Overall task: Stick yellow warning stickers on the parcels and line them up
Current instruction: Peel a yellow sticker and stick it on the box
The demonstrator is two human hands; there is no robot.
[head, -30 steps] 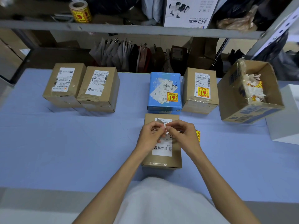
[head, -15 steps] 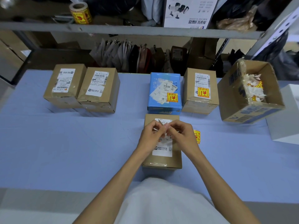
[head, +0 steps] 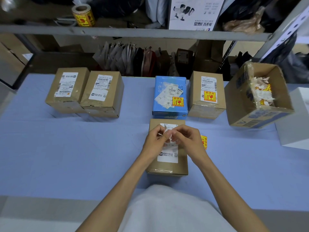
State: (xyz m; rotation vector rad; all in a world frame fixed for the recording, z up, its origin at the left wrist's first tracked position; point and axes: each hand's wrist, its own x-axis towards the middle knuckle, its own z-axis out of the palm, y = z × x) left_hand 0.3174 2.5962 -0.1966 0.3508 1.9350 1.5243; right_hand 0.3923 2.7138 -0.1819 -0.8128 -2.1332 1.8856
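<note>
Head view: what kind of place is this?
Probably a small parcel-packing or dispatch room: labelled cardboard parcels on a blue table, a roll of yellow warning stickers on a metal shelf, and a barcode scanner box.

Left grip [head: 154,141], right grip [head: 187,139], both pinching white slip [head: 166,129], forearms converging

Parcel-packing stockroom: labelled parcels [head: 103,92], storage shelving [head: 133,31].

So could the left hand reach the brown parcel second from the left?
Probably yes: only bare table lies between the left hand and that parcel, though its fingers pinch a white paper scrap they must drop first.
</note>
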